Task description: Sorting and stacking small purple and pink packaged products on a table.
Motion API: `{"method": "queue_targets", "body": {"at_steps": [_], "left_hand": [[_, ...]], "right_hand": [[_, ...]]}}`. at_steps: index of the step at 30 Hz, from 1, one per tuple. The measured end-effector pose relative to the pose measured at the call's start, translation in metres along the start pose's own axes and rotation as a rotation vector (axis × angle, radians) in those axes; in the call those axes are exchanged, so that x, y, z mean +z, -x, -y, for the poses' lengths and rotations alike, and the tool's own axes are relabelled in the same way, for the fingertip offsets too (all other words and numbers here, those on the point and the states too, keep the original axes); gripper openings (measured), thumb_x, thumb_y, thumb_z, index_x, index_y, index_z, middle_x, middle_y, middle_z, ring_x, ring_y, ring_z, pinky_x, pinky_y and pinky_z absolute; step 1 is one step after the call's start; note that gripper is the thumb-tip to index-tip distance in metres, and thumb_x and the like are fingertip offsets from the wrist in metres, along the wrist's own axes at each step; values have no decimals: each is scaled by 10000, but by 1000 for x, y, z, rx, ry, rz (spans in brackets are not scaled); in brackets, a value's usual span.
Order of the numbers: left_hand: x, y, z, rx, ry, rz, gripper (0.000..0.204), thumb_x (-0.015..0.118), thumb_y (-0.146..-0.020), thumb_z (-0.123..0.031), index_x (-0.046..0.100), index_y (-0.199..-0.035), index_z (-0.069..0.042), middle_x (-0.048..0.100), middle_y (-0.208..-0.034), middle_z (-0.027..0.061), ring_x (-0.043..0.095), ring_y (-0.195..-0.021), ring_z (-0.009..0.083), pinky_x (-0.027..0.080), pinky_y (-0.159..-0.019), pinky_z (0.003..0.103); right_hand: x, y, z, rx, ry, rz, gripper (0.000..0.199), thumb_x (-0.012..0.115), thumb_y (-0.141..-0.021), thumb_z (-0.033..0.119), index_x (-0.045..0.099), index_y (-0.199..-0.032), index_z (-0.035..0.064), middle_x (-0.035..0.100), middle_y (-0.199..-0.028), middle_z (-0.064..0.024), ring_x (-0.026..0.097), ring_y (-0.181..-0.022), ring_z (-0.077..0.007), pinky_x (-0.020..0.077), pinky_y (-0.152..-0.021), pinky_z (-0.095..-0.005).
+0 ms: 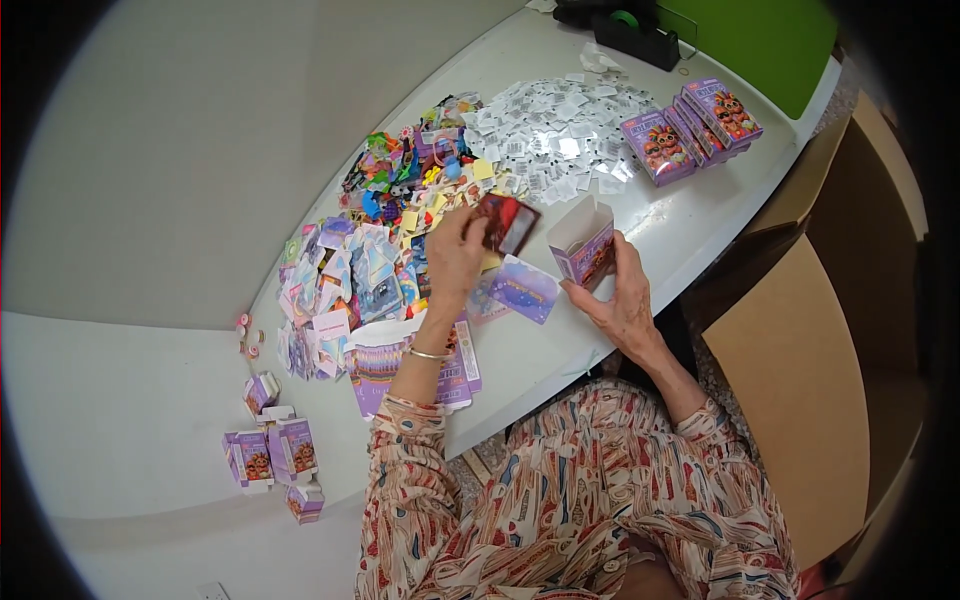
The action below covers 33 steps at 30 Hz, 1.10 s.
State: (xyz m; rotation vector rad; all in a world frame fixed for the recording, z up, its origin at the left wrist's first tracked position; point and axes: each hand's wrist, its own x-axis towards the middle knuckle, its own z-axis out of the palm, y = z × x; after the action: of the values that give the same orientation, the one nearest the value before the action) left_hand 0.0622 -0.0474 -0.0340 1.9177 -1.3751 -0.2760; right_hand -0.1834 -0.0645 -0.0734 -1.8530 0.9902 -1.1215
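Open box: small purple carton (583,245), top flaps up, inside hidden, gripped by right hand (625,300).
Card: one dark red card (508,223) pinched in left hand (455,255), just left of carton.
Closed boxes: about four purple boxes (690,128) beyond the right hand on the tabletop (700,220).

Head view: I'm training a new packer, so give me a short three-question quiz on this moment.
1. True or false: the small purple box in the right hand is open at the top.
2. What does the left hand hold?
3. Where do the finished purple boxes lie: A) far right of the table, B) on the person's lap?

Key: 1 true; 2 a dark red card; 3 A.
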Motion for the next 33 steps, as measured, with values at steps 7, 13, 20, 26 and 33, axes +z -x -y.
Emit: {"method": "queue_targets", "body": {"at_steps": [7,13,20,26,33], "left_hand": [[-51,3,-86,-41,671,20,131,633,-900,-85,660,-965,25,627,-763,-21,522,-661,27,439,-591,199],[-50,8,-93,0,586,233,201,650,-883,-76,663,-1065,8,672,-798,2,562,-664,42,447,-597,207],[-9,24,-91,656,-308,86,339,685,-805,-121,608,-1131,-69,604,-1028,120,622,-875,285,513,-676,369],[-3,47,-101,678,-380,178,421,692,-804,-139,592,-1197,-28,460,-1318,219,587,-1020,369,510,-822,406],[-9,39,-87,611,-156,-24,298,634,-836,10,598,-1131,-6,610,-1131,178,642,-888,283,522,-751,359]], "right_hand": [[-1,-3,4,-61,173,-5,805,789,-714,240,354,-1309,-84,512,-1097,-229,513,-1016,-364,457,-860,-428],[-10,-7,15,-49,267,60,752,777,-711,248,370,-1262,-64,507,-1052,-212,492,-985,-372,463,-824,-454],[-17,0,19,-43,291,64,770,768,-705,248,376,-1283,-79,526,-1007,-202,510,-959,-356,459,-813,-438],[-22,-5,16,-28,278,59,704,772,-703,265,408,-1213,-56,533,-961,-202,522,-924,-370,473,-781,-460],[-16,-2,17,-24,286,75,750,785,-694,245,399,-1252,-75,537,-1003,-195,523,-952,-354,476,-787,-443]]}}
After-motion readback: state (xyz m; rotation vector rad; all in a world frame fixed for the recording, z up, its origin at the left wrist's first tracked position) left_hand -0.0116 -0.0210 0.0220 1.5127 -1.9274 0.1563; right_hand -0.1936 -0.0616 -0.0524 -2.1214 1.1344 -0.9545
